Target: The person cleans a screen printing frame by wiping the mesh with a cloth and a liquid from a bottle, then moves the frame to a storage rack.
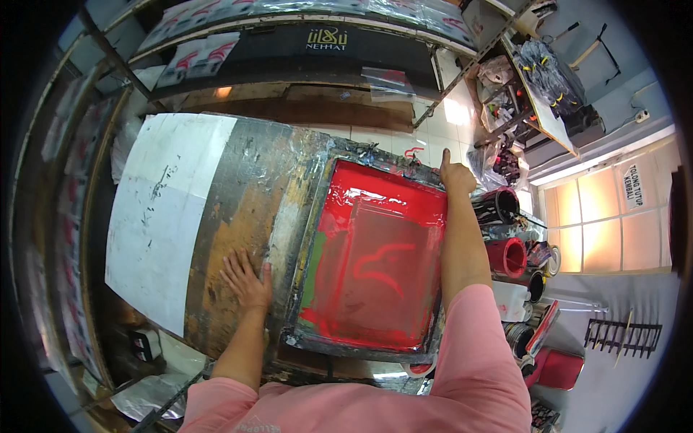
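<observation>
A screen printing frame [306,249] lies in front of me on a worn, paint-stained wooden board [238,173]. Red ink [390,189] coats its mesh, thickest along the far end, and a curved bird-like outline [385,263] shows through the middle. My left hand [247,283] rests flat on the board, left of the frame, with its fingers spread. At the frame's far right corner is my right hand [458,177], its arm stretched along the right side. Its thumb points away from me and its fingers curl around the edge, partly hidden.
White sheeting [162,216] covers the board's left end. Racks [86,216] with printed clear bags stand left and at the back. Ink buckets, including a red bucket [511,257], and cans line the right side. A shelf [545,108] with dark bundles stands far right, beside a lit window [606,216].
</observation>
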### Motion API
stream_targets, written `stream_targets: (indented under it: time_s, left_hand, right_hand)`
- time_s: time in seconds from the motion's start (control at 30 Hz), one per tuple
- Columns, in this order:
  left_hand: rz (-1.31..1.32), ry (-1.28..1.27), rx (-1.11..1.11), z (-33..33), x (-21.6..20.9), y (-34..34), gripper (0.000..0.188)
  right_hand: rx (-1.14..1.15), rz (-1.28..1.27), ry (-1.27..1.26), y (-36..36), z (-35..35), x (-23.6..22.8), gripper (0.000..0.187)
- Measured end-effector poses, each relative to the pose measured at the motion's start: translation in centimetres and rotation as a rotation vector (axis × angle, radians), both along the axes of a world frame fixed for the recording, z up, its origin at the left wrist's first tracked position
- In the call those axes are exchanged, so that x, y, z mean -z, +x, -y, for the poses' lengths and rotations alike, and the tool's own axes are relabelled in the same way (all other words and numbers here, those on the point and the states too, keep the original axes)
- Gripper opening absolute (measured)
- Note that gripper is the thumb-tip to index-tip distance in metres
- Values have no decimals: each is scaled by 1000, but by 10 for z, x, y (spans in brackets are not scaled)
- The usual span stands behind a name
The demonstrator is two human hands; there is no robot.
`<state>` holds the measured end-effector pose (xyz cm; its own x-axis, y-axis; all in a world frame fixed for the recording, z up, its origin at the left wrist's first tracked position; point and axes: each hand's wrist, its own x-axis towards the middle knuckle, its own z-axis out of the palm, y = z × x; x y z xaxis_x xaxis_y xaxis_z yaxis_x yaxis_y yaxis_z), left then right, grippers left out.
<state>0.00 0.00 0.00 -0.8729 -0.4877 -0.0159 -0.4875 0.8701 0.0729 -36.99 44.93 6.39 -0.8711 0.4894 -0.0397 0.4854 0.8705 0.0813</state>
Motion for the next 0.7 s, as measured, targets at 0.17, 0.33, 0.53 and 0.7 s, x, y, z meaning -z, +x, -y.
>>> stream_targets:
  time_s: [0.17,0.33,0.53,0.7]
  left_hand:
    - [-74,-15,17,8,-7,-22,78]
    - [-15,27,3,-7,2,-4,77]
    - [-28,21,4,-8,2,-6,77]
    - [-38,-25,23,-4,11,-2,77]
  right_hand:
    - [-254,-49,114,4,4,-12,54]
    - [-245,-57,191,16,-12,-1,49]
    - [-809,-34,320,15,-55,-4,32]
    - [-742,-28,207,18,-44,8,20]
